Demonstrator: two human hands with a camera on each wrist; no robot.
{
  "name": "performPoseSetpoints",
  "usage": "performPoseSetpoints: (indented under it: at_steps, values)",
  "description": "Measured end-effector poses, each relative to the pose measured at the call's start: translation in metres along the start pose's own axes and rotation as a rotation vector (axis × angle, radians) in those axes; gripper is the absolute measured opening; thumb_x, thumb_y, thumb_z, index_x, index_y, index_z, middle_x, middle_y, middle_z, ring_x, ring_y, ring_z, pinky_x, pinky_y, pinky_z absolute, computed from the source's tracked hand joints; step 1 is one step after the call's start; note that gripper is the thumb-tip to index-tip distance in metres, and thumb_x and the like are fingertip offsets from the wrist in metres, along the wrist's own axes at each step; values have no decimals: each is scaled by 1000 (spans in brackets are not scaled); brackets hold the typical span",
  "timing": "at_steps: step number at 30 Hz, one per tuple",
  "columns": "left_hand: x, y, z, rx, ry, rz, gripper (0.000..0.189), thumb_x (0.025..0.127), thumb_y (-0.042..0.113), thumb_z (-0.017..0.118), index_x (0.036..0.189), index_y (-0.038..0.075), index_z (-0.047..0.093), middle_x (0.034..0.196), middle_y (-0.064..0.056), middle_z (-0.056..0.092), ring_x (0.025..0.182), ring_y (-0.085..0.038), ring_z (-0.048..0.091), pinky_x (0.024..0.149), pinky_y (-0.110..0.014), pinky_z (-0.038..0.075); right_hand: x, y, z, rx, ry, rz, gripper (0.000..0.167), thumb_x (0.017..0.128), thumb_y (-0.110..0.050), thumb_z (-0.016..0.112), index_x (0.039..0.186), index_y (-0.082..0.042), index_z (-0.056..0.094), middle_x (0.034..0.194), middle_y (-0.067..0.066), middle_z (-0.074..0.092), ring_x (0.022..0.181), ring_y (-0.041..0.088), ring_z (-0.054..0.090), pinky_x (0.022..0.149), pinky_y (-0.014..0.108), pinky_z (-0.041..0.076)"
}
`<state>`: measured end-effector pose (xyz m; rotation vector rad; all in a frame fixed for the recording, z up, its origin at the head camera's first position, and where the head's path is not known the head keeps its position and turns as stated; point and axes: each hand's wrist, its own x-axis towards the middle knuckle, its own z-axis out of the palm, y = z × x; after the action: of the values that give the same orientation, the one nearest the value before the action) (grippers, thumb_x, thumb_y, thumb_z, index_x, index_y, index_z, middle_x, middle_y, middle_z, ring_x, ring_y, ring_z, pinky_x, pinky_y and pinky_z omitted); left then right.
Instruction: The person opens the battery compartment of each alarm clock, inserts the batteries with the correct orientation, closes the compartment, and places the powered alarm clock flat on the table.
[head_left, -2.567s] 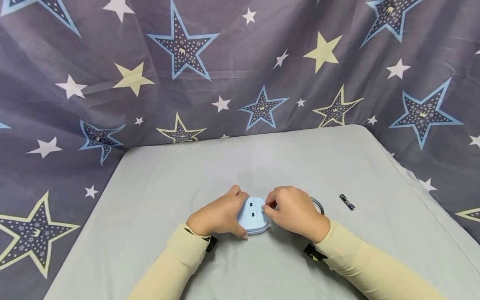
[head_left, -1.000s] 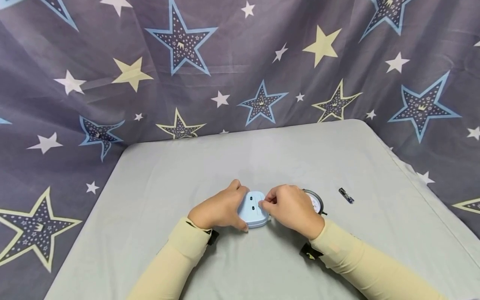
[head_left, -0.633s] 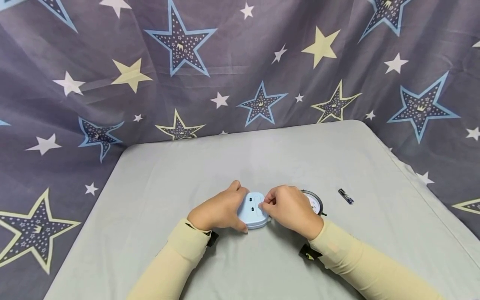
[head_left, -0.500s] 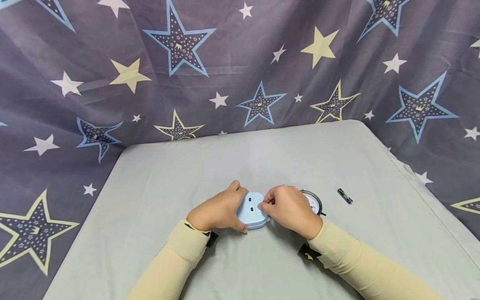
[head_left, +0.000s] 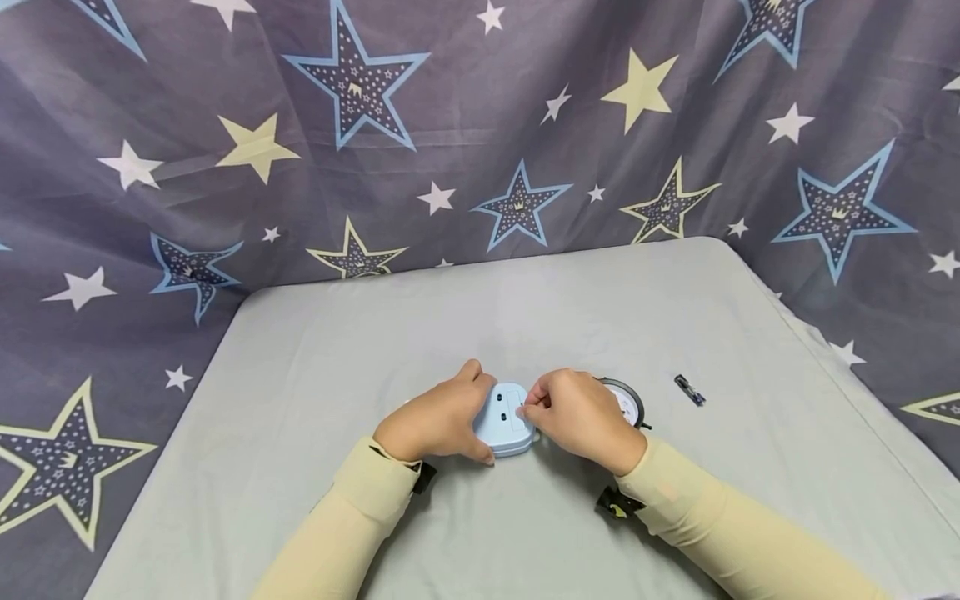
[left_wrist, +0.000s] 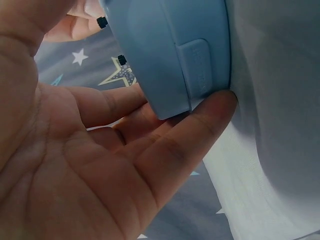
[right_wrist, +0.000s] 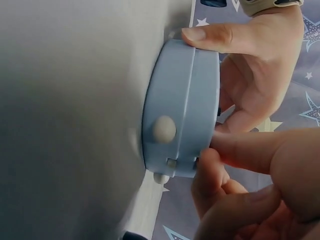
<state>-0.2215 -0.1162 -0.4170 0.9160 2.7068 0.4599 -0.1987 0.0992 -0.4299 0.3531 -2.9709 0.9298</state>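
A light blue alarm clock (head_left: 498,429) lies back side up on the grey cloth, with two small black knobs and a battery cover (head_left: 516,400) showing. My left hand (head_left: 438,419) grips its left side, thumb at the near edge and fingers at the far one. With curled fingers, my right hand (head_left: 581,417) pinches at the end of the battery cover on the clock's right edge. Pale round feet (right_wrist: 164,129) stick out of the clock's side in the right wrist view. The clock's face is turned down, hidden.
A round white dial with a black rim (head_left: 636,403) lies partly hidden behind my right hand. Farther right is a small dark object (head_left: 689,390), possibly a packaged battery. A star-patterned curtain (head_left: 465,117) hangs behind the cloth-covered surface (head_left: 360,333).
My right thumb and fingers have shifted slightly left along the battery cover since the oldest frame, and more of the dial shows. The left hand keeps its hold on the clock.
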Motion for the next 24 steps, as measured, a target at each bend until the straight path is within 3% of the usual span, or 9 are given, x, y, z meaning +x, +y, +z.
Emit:
performPoseSetpoints:
  at_steps: [11, 24]
  values:
    - [1, 0, 0, 11, 16, 16, 85, 61, 28, 99, 131, 3, 58, 111, -2, 48, 83, -12, 58, 78, -26, 51, -2, -1, 8, -115, 40, -13, 27, 92, -38, 76, 70, -29, 64, 61, -14, 57, 56, 10, 52, 50, 31, 39]
    - [2, 1, -1, 34, 14, 12, 85, 61, 29, 99, 131, 2, 58, 112, -2, 48, 85, -12, 58, 80, -26, 51, 0, -2, 9, -111, 44, -25, 30, 93, -37, 76, 69, -26, 61, 59, -10, 55, 54, 11, 51, 47, 32, 38]
